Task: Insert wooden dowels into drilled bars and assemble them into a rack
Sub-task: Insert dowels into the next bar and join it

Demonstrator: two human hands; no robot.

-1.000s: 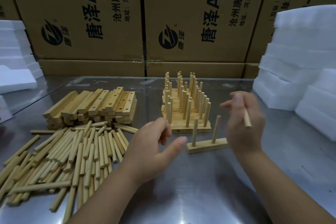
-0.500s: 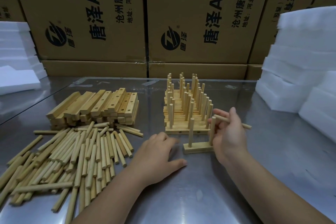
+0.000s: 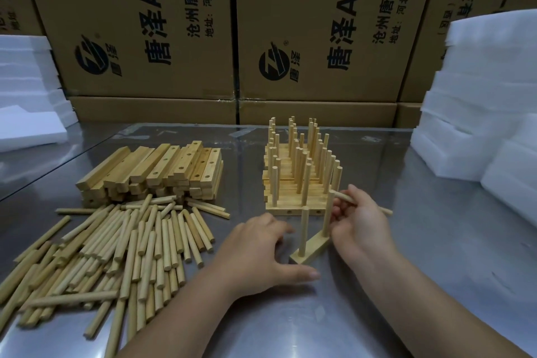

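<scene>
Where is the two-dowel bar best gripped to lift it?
Probably pinch the bar across its long sides, midway between the two upright dowels, coming from above: it lies flat, narrow, and that gap is free.

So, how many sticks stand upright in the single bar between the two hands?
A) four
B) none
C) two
C: two sticks stand in the bar, and the right hand holds a third stick sideways above it.
</scene>
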